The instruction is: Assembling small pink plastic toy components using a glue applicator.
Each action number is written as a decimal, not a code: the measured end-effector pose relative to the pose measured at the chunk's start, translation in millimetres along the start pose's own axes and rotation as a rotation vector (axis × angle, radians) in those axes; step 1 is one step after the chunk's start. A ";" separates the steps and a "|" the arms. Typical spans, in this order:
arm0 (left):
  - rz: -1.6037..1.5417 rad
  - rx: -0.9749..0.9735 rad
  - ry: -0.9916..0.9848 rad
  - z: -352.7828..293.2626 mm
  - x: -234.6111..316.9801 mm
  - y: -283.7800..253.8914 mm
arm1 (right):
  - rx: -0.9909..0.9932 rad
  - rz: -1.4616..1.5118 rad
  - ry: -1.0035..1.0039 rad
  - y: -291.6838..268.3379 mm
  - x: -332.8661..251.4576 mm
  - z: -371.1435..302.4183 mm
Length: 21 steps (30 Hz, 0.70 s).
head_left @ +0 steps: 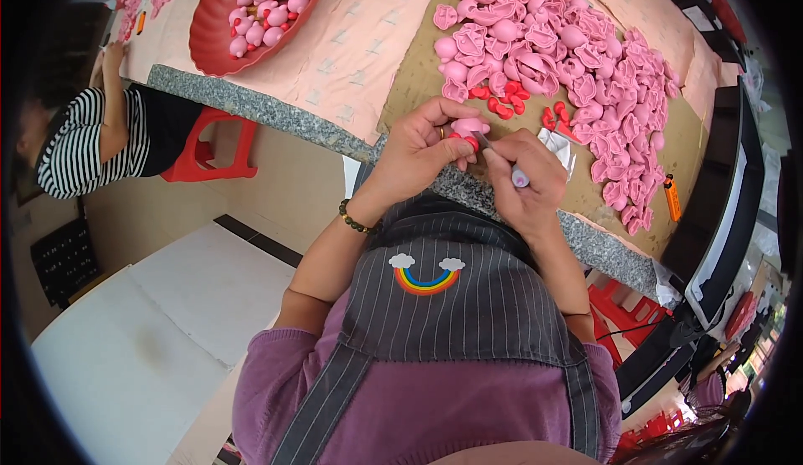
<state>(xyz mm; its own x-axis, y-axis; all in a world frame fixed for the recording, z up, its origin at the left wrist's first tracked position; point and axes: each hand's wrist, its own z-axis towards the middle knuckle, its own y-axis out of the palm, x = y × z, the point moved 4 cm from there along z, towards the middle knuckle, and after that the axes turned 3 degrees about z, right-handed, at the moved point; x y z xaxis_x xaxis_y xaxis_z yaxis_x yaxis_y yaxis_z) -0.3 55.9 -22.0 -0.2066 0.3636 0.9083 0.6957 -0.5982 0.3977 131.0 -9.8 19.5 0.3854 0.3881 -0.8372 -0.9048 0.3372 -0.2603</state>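
Note:
My left hand [410, 154] pinches a small pink rounded figure [470, 125] with a red part on it, just beyond the table's front edge. A small knife [482, 140] with a pale handle is gripped in my right hand [529, 182], its blade against or very near the figure. Beyond my hands lie several small glossy red pieces [505, 100] on a brown board [422, 89]. Farther back spreads a big heap of pink moulded pieces [548, 34], some round, others thin and frilly-edged. My fingers partly hide the figure.
A red scalloped bowl [203, 40] of pink figures with red parts stands at the back left. An orange tool or lighter [672, 197] lies at the board's right. Granite edging [276, 112] borders the table. At far left, a person in stripes [88, 139] works near a red stool [219, 151].

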 end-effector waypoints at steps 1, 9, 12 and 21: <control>-0.023 -0.007 0.010 0.1 -0.1 -0.1 | 0.001 -0.001 0.001 -0.5 -0.6 0.0; -0.001 -0.044 0.026 -0.5 3.9 2.7 | 0.005 0.099 0.216 0.6 3.5 0.6; 0.007 -0.048 0.019 -2.7 6.8 4.3 | -0.001 0.102 0.180 3.2 2.0 1.7; -0.031 -0.134 0.001 -0.6 -0.7 0.2 | 0.080 0.001 0.146 6.7 0.8 0.1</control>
<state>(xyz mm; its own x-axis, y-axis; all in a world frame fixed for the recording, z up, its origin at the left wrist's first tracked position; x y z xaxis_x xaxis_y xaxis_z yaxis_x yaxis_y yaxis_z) -0.5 55.2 -22.5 -0.2275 0.3831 0.8952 0.5910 -0.6764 0.4396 125.3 -7.1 17.1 0.3487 0.2615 -0.9000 -0.8855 0.4066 -0.2249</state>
